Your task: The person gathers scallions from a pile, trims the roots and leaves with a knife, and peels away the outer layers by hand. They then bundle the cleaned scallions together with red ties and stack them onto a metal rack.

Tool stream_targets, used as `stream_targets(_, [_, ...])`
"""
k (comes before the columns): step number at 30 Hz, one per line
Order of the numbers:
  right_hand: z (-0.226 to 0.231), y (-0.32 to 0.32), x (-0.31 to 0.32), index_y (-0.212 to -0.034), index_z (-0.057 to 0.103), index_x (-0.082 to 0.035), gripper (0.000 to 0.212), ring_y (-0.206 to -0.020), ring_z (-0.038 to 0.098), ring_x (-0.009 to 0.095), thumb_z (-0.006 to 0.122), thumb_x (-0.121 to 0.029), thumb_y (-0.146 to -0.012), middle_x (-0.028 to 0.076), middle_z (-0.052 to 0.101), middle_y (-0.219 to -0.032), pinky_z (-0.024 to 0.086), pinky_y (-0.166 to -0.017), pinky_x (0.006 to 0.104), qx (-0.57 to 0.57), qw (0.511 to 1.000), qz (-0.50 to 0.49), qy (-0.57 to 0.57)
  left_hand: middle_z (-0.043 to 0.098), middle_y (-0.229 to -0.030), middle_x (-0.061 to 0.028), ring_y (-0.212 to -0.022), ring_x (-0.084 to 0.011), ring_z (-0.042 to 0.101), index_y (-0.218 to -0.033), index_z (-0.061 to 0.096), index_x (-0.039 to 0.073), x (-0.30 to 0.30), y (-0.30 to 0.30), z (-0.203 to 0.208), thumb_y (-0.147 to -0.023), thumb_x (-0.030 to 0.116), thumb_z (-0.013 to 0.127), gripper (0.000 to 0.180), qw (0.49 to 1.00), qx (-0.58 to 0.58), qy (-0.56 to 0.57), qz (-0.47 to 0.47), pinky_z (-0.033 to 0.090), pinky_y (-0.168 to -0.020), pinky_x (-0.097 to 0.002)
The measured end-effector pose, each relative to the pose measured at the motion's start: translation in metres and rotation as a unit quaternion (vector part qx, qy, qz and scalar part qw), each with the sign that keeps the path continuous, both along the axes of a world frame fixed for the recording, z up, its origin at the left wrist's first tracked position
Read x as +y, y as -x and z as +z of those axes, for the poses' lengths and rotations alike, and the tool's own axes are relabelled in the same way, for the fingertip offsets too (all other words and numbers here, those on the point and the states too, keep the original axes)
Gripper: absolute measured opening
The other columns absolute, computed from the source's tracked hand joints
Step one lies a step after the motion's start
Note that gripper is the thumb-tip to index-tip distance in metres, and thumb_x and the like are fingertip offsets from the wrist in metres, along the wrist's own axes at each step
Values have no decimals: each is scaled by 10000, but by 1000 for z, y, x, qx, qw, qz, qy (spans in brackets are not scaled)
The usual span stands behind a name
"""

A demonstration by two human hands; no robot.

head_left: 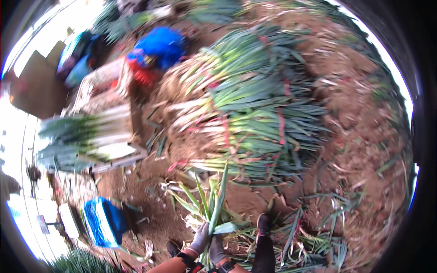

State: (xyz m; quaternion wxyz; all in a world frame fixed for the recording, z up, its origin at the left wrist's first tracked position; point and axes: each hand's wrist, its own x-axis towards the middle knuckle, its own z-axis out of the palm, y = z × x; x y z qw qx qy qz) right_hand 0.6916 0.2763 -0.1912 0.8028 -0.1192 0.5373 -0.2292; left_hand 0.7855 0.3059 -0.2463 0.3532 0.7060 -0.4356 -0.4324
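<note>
At the bottom centre I hold a large green onion [219, 199] upright between my gloved hands. Its green leaves fan out upward, some of them pale and yellowing. My left hand [199, 239], in a grey glove, is closed round the stalk. On the stalk's other side my right hand [216, 249], also gloved, is closed against it lower down, its fingertips mostly hidden by the leaves. Just ahead lie stacked bundles of green onions [255, 123], bound with pink ties, their roots toward the left.
Left, a wooden crate [119, 163] holds cleaned onions with white stalks. Nearer stands a blue-lined tub [101, 223]. Blue plastic sheeting [160, 45] and a red bag [142, 73] lie farther back. Loose trimmed leaves [296, 241] litter the soil by my foot [264, 224].
</note>
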Motion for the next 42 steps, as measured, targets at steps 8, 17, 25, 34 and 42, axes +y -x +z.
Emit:
stream_targets(8, [138, 194, -113, -1256, 447, -15, 447, -1063, 483, 200, 398, -341, -952, 109, 510, -1179, 396, -935, 341, -12, 965, -236, 112, 554, -1093, -244, -988, -430, 557, -1102, 498, 44, -107, 95, 145, -871, 205, 523, 282, 960, -125, -64, -242, 462, -814, -475])
stream_targets(17, [514, 615, -326, -1227, 479, 13, 416, -1034, 516, 230, 458, -268, -921, 139, 541, -1132, 417, -908, 368, 288, 614, -496, 542, 531, -1106, -99, -937, -159, 513, -1359, 371, 37, -458, 549, 675, -928, 141, 522, 468, 676, 546, 322, -376, 470, -800, -307])
stream_targets(25, [492, 784, -187, -1202, 508, 39, 392, -1007, 545, 258, 511, -203, -893, 166, 570, -1089, 435, -884, 391, 455, 638, -415, 462, 643, -827, -173, -703, -221, 551, -1034, 608, -6, -353, 674, 634, -953, 352, 449, 401, 635, 388, 185, -643, 464, -703, -382])
stream_targets(34, [252, 561, -15, -1027, 550, -4, 230, -865, 586, 277, 514, -171, -872, 153, 599, -905, 463, -725, 383, 582, 776, 223, 96, 651, -827, -190, -762, -353, 618, -864, 640, -2, -334, 353, 329, -797, 249, 546, 276, 798, 48, -84, -595, 470, -682, -445])
stream_targets(42, [212, 398, -162, -861, 603, -63, 169, -733, 594, 325, 529, -214, -856, 170, 610, -779, 467, -615, 401, 575, 573, 468, 350, 629, -893, -138, -887, -343, 620, -850, 655, 61, -289, 55, 247, -761, 179, 575, 168, 902, -139, -111, -393, 502, -786, -414])
